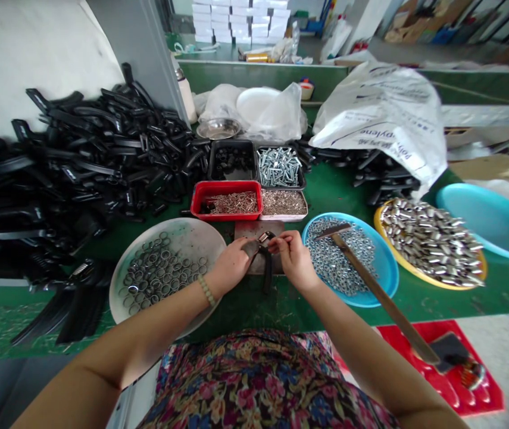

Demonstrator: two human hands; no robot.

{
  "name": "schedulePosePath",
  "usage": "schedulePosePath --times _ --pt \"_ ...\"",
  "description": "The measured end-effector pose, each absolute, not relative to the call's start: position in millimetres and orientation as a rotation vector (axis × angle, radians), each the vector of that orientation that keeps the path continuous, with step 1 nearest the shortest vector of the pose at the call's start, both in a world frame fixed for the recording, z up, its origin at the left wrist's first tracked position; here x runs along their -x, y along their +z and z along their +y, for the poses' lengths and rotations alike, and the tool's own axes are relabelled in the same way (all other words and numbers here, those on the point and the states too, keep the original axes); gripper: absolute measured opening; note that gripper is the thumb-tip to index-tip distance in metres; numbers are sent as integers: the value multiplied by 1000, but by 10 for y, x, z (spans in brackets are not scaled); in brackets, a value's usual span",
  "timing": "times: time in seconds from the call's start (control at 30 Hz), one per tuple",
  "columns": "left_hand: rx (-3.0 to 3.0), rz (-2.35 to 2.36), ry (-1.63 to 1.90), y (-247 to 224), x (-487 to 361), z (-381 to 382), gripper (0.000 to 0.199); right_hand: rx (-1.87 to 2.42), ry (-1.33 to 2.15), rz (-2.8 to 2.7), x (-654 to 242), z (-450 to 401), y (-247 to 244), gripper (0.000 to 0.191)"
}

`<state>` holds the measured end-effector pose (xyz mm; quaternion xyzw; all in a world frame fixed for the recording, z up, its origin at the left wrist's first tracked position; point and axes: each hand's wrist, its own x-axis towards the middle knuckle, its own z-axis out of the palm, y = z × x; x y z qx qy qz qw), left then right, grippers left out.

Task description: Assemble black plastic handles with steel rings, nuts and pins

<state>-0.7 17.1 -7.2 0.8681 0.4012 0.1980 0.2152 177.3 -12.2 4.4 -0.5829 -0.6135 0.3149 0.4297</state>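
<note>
My left hand (236,262), with a beaded bracelet at the wrist, is closed around a black curved handle part (267,271) that has a shiny metal piece at its top. The fingers of my right hand (292,253) are pinched together at the top of that part; whatever lies between them is too small to make out. Both hands are over a flat metal plate (256,267) on the green table. Just beyond the plate sit a red tray (196,205) of small pins and a white tray (283,217) of tiny metal pieces.
A whitish bowl (122,262) of rings is at left, beside piled black handles (102,143). At right are a blue basin (390,286) of nuts with a hammer (374,286) across it, and a yellow basin (415,271) of metal sleeves. Screws (278,167) fill a black tray.
</note>
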Motion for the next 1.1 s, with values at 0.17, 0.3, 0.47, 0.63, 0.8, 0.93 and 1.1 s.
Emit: schedulePosePath --times 0.17,0.3,0.47,0.63,0.8,0.93,1.1 --pt "-2413 1106 544 -92 19 180 28 1496 783 -1570 -1747 -131 29 16" --pt "-2449 1129 526 -91 7 185 28 1515 970 -1373 -1771 140 36 19" --pt "-2457 1169 528 -96 -19 167 26 1499 1498 -1145 -1822 455 79 28" --pt "-2438 1188 612 -110 -21 164 28 1484 1197 -1158 -1977 227 71 29" --pt "-2436 1218 648 -80 -105 270 28 1554 415 -1492 -2254 -74 -5 21" --pt "-2489 1177 631 -91 -123 277 26 1391 605 -1466 -2131 -171 31 13" --pt "-2446 1125 651 -118 -24 141 27 1338 805 -1503 -1853 -107 60 11"
